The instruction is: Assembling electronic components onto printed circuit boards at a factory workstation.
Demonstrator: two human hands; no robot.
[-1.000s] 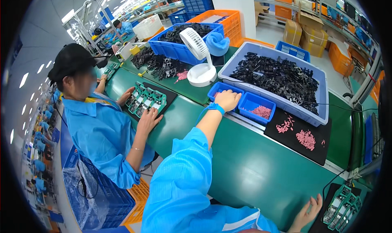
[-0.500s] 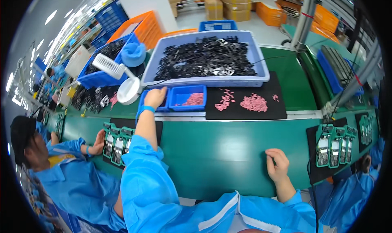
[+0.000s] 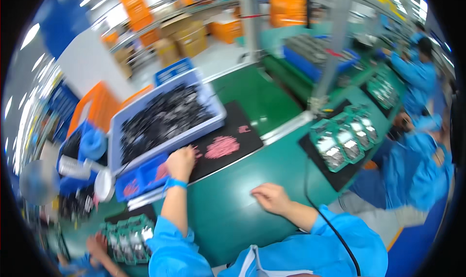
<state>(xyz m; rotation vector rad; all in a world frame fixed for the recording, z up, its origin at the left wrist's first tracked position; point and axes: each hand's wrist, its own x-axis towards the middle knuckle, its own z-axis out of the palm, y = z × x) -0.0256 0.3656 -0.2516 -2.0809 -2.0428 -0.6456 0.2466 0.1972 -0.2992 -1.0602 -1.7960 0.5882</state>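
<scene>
You're keeping your left hand [image 3: 180, 163] low at the right end of the right-hand blue bin [image 3: 156, 172], beside the black mat [image 3: 206, 168]. Its fingers are curling downward; tips are hiding behind the hand and blurring, so I can't tell if they're pinching a piece. Your right hand [image 3: 274, 198] is hovering or resting over the green worktop [image 3: 233, 180], can't tell which; its fingers are curling inward, tips sitting close to the thumb. Can't tell if anything small is between them.

Where the pink pieces [image 3: 222, 147] are: the main heap is lying on the mat, a few strays are sitting beyond it at the far right, and some are showing just right of your left hand. More are lying in the right-hand bin and in the left-hand blue bin [image 3: 131, 187].

Progress, my read: partway. Both bins are holding pieces, which I'm counting as the done side. The heap and strays are lying loose outside the bins, so I'm counting those as left, and that's a fair amount. Can't get a count; blur is too strong.

Around you: the pale blue tub [image 3: 194, 133] is standing just beyond the bins, holding black parts [image 3: 160, 122]. Green fixtures are sitting on both sides, one near left [image 3: 128, 240], one right [image 3: 344, 138]; I can't tell how finished their units are.
</scene>
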